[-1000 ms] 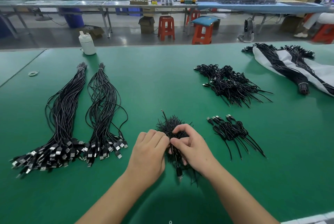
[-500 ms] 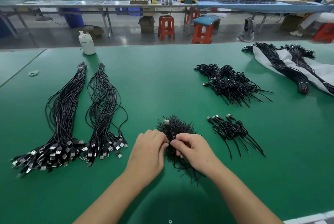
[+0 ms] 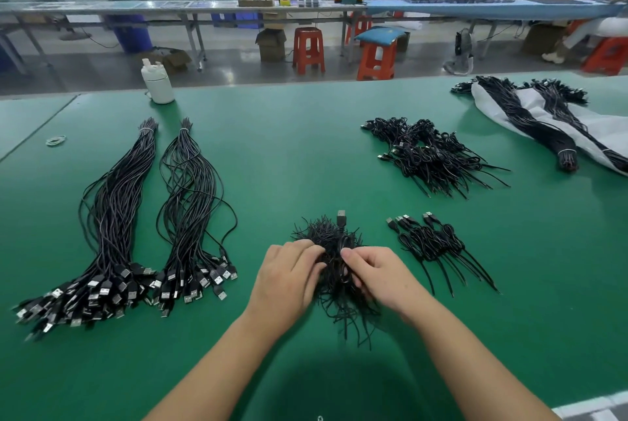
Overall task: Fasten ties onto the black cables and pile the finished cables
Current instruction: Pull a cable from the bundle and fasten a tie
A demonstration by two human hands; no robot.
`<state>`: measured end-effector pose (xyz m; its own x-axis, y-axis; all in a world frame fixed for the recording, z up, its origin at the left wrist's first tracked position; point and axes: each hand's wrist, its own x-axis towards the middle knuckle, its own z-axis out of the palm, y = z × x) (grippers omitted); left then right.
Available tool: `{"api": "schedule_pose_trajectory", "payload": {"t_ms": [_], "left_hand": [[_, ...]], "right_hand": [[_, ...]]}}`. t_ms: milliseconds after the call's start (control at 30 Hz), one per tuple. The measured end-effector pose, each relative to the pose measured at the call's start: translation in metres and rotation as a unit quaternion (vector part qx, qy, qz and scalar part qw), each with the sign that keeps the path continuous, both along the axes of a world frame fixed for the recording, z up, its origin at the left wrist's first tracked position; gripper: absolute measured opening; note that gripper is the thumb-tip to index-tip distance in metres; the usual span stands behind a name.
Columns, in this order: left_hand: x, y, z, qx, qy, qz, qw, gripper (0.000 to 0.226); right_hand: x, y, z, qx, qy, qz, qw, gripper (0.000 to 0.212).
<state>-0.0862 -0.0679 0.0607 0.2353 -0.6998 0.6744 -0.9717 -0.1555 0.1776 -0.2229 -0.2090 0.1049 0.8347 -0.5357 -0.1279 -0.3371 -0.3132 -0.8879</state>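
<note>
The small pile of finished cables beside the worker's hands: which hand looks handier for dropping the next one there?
Probably the right hand. The small pile of tied cables lies just to its right, while the left hand would have to cross over the heap of ties.

A white bottle [image 3: 158, 85] stands at the far edge of the green table [image 3: 289, 155], and a small pale ring [image 3: 56, 140] lies on the table's far left. A white sheet [image 3: 608, 128] lies at the far right. Beyond, orange stools [image 3: 308, 50] and a cardboard box [image 3: 271, 44] stand on the grey floor beside long workbenches [image 3: 204, 6], with people working at the back
</note>
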Motion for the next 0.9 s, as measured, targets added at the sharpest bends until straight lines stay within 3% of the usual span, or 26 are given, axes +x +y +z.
{"api": "schedule_pose_trajectory", "payload": {"t_ms": [100, 233, 333, 433, 633, 767, 833, 900], "left_hand": [[0.024, 0.016, -0.034, 0.070, 0.043, 0.070, 0.994, 0.028], [0.049, 0.035, -0.063, 0.142, 0.076, 0.156, 0.974, 0.026], [0.052, 0.030, -0.067, 0.151, 0.096, 0.183, 0.967, 0.028], [0.053, 0.029, -0.069, 0.148, 0.105, 0.198, 0.963, 0.024], [0.052, 0.029, -0.071, 0.159, 0.110, 0.206, 0.959, 0.021], [0.053, 0.030, -0.072, 0.161, 0.111, 0.210, 0.958, 0.018], [0.054, 0.030, -0.073, 0.161, 0.108, 0.211, 0.958, 0.018], [0.055, 0.030, -0.074, 0.149, 0.102, 0.214, 0.960, 0.018]], "right_hand": [[-0.003, -0.034, -0.005, -0.164, 0.102, -0.005, 0.981, 0.047], [-0.011, -0.087, -0.005, -0.351, 0.250, 0.003, 0.903, 0.042], [-0.015, -0.127, -0.002, -0.392, 0.347, 0.002, 0.852, 0.040], [-0.014, -0.152, -0.003, -0.398, 0.398, 0.002, 0.826, 0.041], [-0.013, -0.166, -0.029, -0.352, 0.416, -0.014, 0.839, 0.047], [-0.006, -0.156, -0.025, -0.446, 0.362, -0.084, 0.814, 0.052], [0.005, -0.141, -0.029, -0.452, 0.279, -0.104, 0.841, 0.049], [0.019, -0.122, -0.042, -0.388, 0.220, -0.088, 0.891, 0.048]]}}
